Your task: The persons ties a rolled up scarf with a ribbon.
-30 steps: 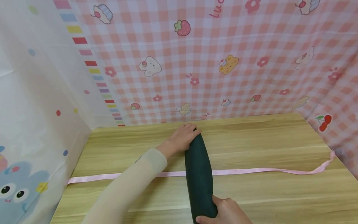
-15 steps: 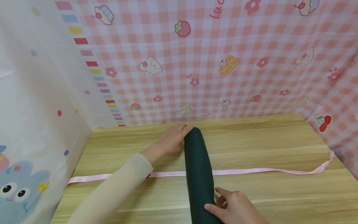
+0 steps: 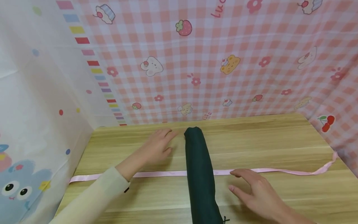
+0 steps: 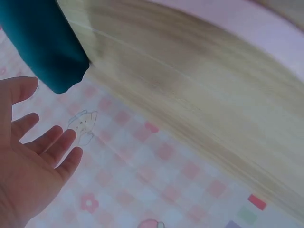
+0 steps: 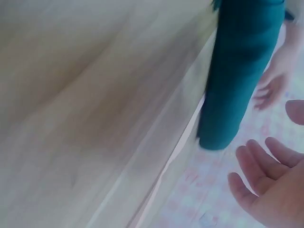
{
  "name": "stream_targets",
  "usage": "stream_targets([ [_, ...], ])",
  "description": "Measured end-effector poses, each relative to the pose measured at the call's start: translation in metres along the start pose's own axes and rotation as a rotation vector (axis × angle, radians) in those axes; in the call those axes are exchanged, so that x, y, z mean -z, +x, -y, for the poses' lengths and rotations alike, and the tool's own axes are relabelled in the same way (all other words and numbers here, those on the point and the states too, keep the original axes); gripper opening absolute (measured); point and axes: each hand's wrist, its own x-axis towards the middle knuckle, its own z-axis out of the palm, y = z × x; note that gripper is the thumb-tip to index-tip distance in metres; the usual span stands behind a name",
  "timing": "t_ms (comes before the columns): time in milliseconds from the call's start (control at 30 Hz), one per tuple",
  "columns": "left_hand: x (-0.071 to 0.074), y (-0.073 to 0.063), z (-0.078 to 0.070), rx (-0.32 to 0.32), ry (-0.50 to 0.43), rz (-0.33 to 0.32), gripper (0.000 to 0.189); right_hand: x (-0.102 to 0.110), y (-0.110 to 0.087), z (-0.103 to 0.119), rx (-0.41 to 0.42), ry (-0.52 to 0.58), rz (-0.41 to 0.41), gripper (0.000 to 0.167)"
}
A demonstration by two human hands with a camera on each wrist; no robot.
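Note:
A long dark green cloth roll (image 3: 199, 174) lies lengthwise across a pink ribbon (image 3: 165, 174), which runs beneath it from side to side. Near its lower right edge a small dark tie (image 3: 226, 220) sticks out. My left hand (image 3: 153, 146) hovers left of the roll's far end, fingers loosely extended and apart from it. On the other side, my right hand (image 3: 258, 193) is off the roll, its fingertips close to the ribbon; whether they touch it I cannot tell. Both wrist views show relaxed fingers holding nothing, with the roll (image 4: 45, 42) near the left hand.
The wooden table (image 3: 268, 133) meets a pink checked cloth backdrop (image 3: 173, 84) at the back. A white patterned sheet (image 3: 42, 93) hangs at the left, and more checked cloth hangs at the right. The ribbon reaches both side edges.
My right hand has let go of the roll's near part and moved right and up toward the ribbon. My left hand has left the far end and moved left. The roll stays put.

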Motion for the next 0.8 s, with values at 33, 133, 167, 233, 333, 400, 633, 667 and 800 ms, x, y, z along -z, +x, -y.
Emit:
stream_targets([
  [33,0.002,-0.005,0.0,0.001,-0.003,-0.006,0.061,0.001,0.0,-0.005,0.026,-0.01,-0.022,0.041],
  [133,0.006,-0.022,-0.002,0.006,-0.003,-0.03,0.06,0.006,0.001,-0.02,0.078,-0.033,-0.073,0.047],
  [167,0.007,-0.027,-0.001,0.004,0.004,-0.041,0.06,0.008,0.001,-0.024,0.088,-0.04,-0.079,0.049],
  [233,0.009,-0.037,-0.001,0.005,0.012,-0.063,0.06,0.012,0.002,-0.034,0.101,-0.052,-0.09,0.051],
  [333,0.01,-0.05,0.001,0.017,0.017,-0.088,0.06,0.016,0.002,-0.046,0.106,-0.075,-0.103,0.054],
  [400,0.01,-0.059,0.002,0.037,0.011,-0.09,0.061,0.019,0.001,-0.055,0.102,-0.082,-0.111,0.056],
  [633,0.003,-0.086,0.006,0.082,0.028,-0.065,0.069,0.021,-0.004,-0.082,0.109,-0.151,-0.122,0.069],
  [667,0.002,-0.089,0.007,0.086,0.029,-0.065,0.071,0.021,-0.005,-0.086,0.107,-0.162,-0.119,0.07],
  [800,-0.003,-0.101,0.009,0.135,0.023,-0.039,0.084,0.024,-0.008,-0.099,0.072,-0.191,-0.082,0.074],
])
